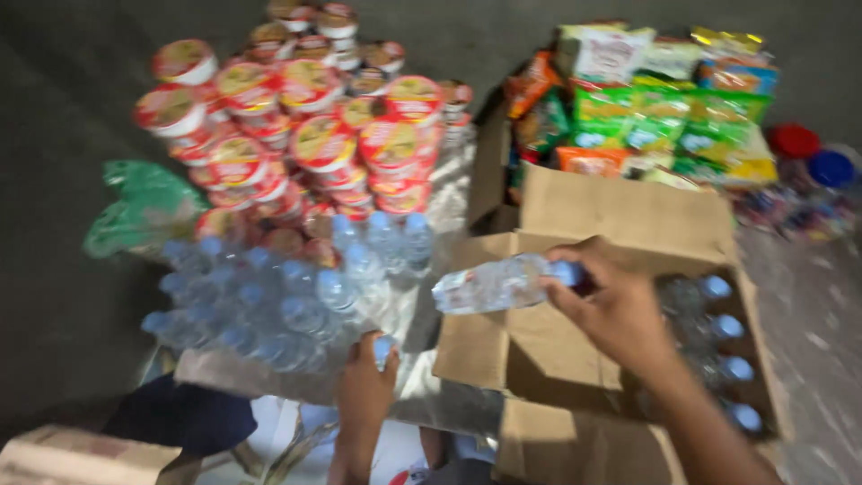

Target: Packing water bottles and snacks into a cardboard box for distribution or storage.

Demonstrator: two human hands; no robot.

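Above the open brown cardboard box (pixel 539 350), the right hand (pixel 620 314) is clamped on a clear plastic water bottle (pixel 494 285) mid-transfer, while the left hand (pixel 366 386) grips another blue-capped bottle (pixel 383 348) among the standing group.

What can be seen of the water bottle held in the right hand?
The water bottle is small, clear plastic, with a pale blue cap and what looks like a clear label; motion blur hides finer detail. It lies roughly horizontal in the air, cap end toward the right hand, whose fingers grip it near the neck. Its base points left. It hangs above the flap of the open cardboard box, apart from the standing bottles on the left.
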